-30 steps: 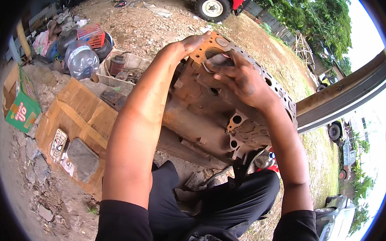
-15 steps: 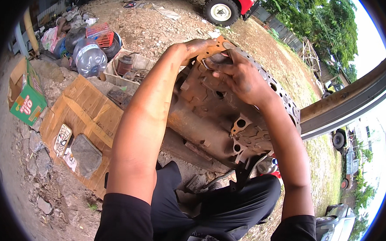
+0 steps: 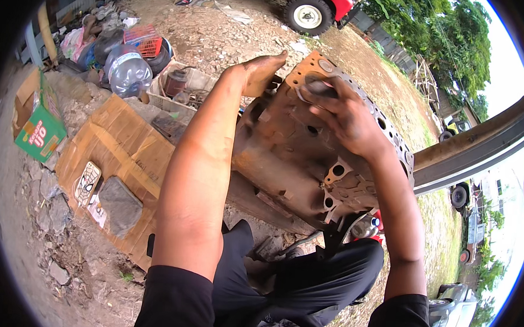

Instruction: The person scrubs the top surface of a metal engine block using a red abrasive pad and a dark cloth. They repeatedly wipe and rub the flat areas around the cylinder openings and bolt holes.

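A large rusty engine block (image 3: 280,141) lies tilted in front of me, its hole-studded flat face turned up and to the right. My right hand (image 3: 349,117) is closed at the far end of that face. Its fingers hold a small dark pad (image 3: 319,89), blurred and partly covered by them, so its exact kind is unclear. Just off the block's far left corner, my left hand (image 3: 263,73) is stretched out with nothing in it. Its thumb side is close to the block; whether it touches cannot be made out.
Flattened cardboard (image 3: 122,140) lies on the left with a phone in a patterned case (image 3: 87,183) and a grey slab (image 3: 118,207). Beyond are a green carton (image 3: 41,127), a large clear water bottle (image 3: 128,73) and a crate of parts (image 3: 183,90). A beam (image 3: 473,146) runs at right.
My left hand has come off the block's far corner, fingers now straight. My right hand, still with the dark pad, has shifted slightly right and nearer. The view has moved a little too.
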A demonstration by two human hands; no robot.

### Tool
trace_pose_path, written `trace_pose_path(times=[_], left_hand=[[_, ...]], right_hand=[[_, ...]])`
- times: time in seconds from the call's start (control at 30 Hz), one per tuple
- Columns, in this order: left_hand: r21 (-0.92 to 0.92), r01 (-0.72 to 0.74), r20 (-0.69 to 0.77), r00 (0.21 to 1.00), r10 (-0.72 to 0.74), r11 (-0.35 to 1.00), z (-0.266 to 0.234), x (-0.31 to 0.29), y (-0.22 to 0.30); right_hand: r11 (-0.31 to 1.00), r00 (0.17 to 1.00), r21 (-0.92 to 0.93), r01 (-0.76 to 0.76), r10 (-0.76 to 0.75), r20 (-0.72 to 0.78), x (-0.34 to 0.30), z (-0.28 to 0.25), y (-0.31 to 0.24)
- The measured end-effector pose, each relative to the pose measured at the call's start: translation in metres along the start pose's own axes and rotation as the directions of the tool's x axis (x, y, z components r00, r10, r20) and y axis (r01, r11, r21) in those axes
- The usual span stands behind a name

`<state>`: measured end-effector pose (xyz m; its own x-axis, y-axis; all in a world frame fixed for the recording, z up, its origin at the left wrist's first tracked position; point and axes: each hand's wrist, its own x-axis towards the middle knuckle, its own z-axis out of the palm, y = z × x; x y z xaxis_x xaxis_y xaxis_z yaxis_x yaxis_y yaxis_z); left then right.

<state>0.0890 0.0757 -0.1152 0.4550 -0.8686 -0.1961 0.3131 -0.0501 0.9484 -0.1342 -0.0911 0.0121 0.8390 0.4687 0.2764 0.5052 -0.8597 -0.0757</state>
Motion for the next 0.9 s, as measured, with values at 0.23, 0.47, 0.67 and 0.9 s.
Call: trace_pose_path(times=[0.23, 0.47, 0.67, 0.9], left_hand=[[-0.289, 0.125, 0.056, 0.992, -0.113, 0.949, 0.003, 0.014, -0.025], [-0.448, -0.005, -0.151, 0.986, -0.070, 0.894, -0.003, 0.003, -0.047], [-0.359, -0.169, -0.151, 0.981, 0.121, 0.918, 0.009, 0.006, -0.055], [-0.444, -0.136, -0.104, 0.990, 0.101, 0.885, -0.017, 0.015, -0.070]], right_hand=[[0.998, 0.999, -0.057, 0.003, -0.006, -0.049, 0.018, 0.006, -0.003], [0.998, 0.995, -0.069, 0.003, -0.010, -0.097, -0.008, 0.008, -0.006], [0.995, 1.000, -0.094, -0.011, 0.012, 0.006, 0.029, 0.012, 0.005], [0.998, 0.999, -0.056, -0.019, 0.016, -0.041, 0.006, 0.004, -0.004]])
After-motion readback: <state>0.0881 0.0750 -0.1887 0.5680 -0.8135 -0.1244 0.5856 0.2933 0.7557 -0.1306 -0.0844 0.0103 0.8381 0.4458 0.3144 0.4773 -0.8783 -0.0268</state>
